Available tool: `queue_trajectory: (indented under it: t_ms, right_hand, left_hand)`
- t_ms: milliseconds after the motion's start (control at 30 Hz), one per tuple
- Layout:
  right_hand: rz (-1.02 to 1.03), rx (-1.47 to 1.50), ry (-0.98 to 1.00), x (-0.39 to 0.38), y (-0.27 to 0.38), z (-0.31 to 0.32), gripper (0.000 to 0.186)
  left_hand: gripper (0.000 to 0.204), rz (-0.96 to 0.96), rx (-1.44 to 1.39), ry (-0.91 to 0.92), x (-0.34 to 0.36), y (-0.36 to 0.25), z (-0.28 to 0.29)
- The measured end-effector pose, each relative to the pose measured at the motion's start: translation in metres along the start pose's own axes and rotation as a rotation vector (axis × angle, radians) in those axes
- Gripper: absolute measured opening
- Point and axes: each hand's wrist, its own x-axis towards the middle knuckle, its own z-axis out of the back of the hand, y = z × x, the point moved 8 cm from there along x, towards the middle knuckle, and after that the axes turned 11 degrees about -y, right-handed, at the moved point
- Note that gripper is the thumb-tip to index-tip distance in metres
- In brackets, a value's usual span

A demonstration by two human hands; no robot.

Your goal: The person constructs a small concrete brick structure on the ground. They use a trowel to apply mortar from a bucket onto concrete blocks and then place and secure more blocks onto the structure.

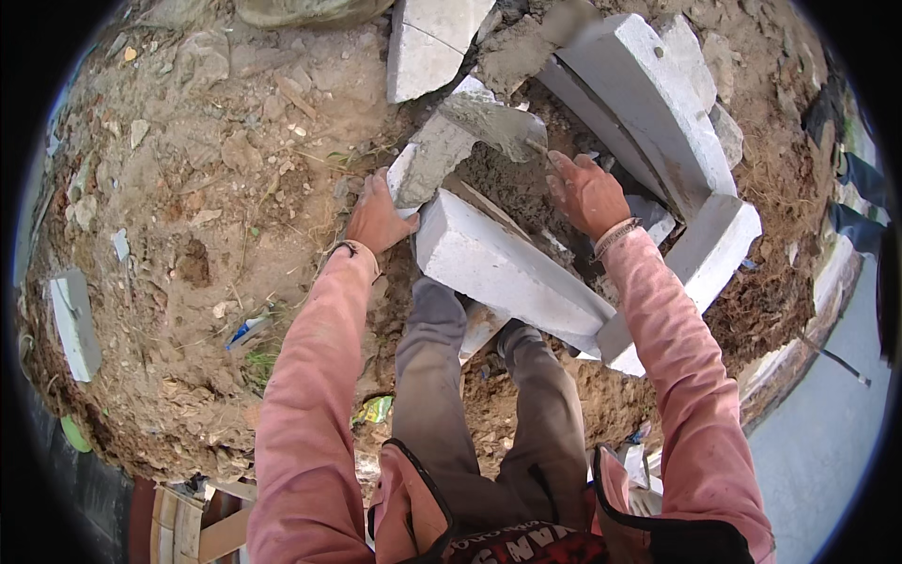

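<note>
My left hand point(381, 214) grips the near left end of a pale grey block point(402, 174), thumb on the near side. Wet grey mortar point(442, 155) covers much of that block's upper face. In my right hand point(589, 195), closed round its handle, is a trowel point(507, 130). Its mortar-smeared blade lies over the far part of the mortared block; the handle is mostly hidden by my fingers. A long white block point(512, 268) stands between my arms, its left end close to my left hand. Another block point(691, 263) meets its right end below my right forearm.
Long blocks point(648, 103) stand at the far right, and another pale block point(427, 52) lies at the far middle. Rough soil with stones point(207, 188) spreads to the left, where a loose block piece point(75, 324) lies. Wooden boards point(178, 526) are at the lower left.
</note>
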Motion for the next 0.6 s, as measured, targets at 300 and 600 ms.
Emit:
queue_trajectory:
  t_ms: [300,600]
  right_hand:
    - [-0.072,0.079,-0.101,-0.004,-0.006,-0.009,0.037]
    - [-0.116,0.518,-0.048,-0.001,-0.022,-0.02,0.037]
  left_hand:
    - [0.086,-0.039,-0.082,-0.12,0.001,0.007,0.014]
    - [0.083,-0.088,-0.124,-0.218,-0.013,0.024,0.012]
